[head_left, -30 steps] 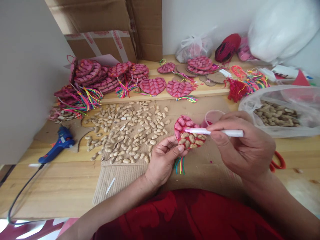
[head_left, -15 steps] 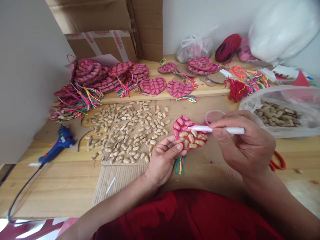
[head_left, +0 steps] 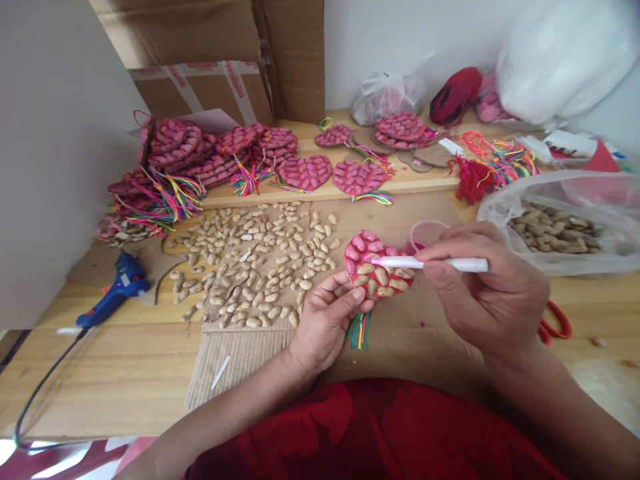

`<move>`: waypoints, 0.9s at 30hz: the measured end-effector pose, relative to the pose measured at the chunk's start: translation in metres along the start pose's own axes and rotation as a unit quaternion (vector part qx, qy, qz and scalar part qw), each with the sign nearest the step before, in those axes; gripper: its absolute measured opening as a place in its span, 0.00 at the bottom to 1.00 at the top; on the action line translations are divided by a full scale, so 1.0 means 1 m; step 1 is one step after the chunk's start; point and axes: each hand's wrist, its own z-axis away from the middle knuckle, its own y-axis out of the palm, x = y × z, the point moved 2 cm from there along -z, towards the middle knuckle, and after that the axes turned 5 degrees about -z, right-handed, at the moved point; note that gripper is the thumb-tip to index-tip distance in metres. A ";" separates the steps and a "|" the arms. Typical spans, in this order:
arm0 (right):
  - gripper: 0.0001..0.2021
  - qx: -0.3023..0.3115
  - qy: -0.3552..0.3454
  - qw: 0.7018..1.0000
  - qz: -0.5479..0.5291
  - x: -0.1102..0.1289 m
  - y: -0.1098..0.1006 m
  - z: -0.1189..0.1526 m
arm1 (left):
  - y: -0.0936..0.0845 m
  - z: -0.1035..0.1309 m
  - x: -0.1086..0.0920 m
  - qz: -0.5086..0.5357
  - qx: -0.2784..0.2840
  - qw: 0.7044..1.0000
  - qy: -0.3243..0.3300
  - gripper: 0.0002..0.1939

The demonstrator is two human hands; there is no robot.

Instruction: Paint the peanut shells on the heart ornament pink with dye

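My left hand [head_left: 330,313] pinches the lower left edge of a red peanut-covered ornament [head_left: 356,287], with thumb on top and fingers beneath. Its upper peanuts are coated pink, while the lower ones keep their tan shells. Green, yellow and pink tassel cords [head_left: 359,331] hang below it. Closed round a white-handled paintbrush [head_left: 465,265], my right hand [head_left: 493,293] holds the pink tip against the peanuts on the ornament's upper middle. Just behind the brush stands a clear plastic cup [head_left: 426,233] with pink paint at its bottom, partly hidden by my right hand.
Loose peanuts [head_left: 270,267] spread over cardboard at left. A blue glue gun [head_left: 115,290] lies farther left. Finished pink ornaments [head_left: 305,173] line the raised back shelf. At right are a plastic bag of peanuts [head_left: 555,227] and orange-handled scissors [head_left: 557,323].
The brush tip has shifted slightly left and down across the ornament, with my right hand following. My left hand keeps the ornament in nearly the same place.
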 end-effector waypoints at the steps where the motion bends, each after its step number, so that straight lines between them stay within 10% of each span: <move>1: 0.07 0.011 0.000 1.000 -0.002 -0.001 0.000 0.000 | 0.000 0.000 0.000 -0.001 0.003 1.000 0.002 0.09; 27: 0.06 -0.014 0.004 1.000 0.004 0.001 0.000 -0.001 | -0.001 -0.001 0.005 -0.031 0.007 0.999 0.015 0.14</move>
